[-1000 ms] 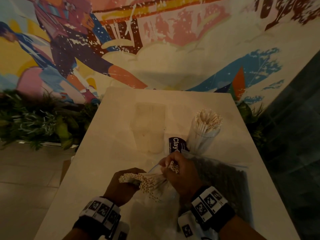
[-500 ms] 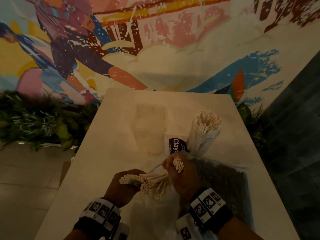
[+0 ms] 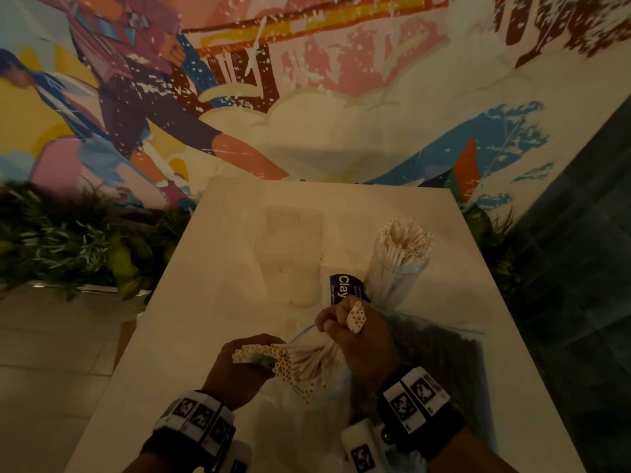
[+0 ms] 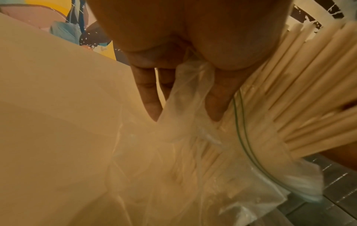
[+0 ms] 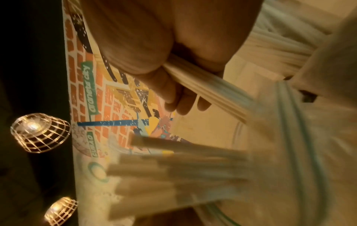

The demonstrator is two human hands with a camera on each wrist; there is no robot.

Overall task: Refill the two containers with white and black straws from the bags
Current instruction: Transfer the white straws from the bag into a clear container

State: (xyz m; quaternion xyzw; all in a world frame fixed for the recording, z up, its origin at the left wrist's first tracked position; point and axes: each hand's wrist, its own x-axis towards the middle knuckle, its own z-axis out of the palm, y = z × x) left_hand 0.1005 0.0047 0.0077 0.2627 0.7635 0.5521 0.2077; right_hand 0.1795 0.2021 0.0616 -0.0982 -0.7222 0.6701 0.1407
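Observation:
A clear bag of white straws (image 3: 300,367) lies near the table's front edge, its open mouth facing left. My left hand (image 3: 239,367) grips the bag's plastic (image 4: 185,107) at that mouth. My right hand (image 3: 355,336) grips a small bunch of white straws (image 3: 356,316), their ends sticking up out of my fist (image 5: 208,88). A clear container (image 3: 399,264) at the right middle stands packed with white straws. A second clear container (image 3: 292,254), to its left, looks empty. A bag of black straws (image 3: 433,356) lies flat under and right of my right hand.
A dark label reading "Clay" (image 3: 343,288) lies between the two containers. The white table (image 3: 211,288) ends at a mural wall, with green plants (image 3: 68,247) left of it and a dark tiled floor on the right.
My right hand has drawn its small bunch of straws up and away from the bag's mouth, so the ends now stand clear above the fist. The left hand has stayed on the bag.

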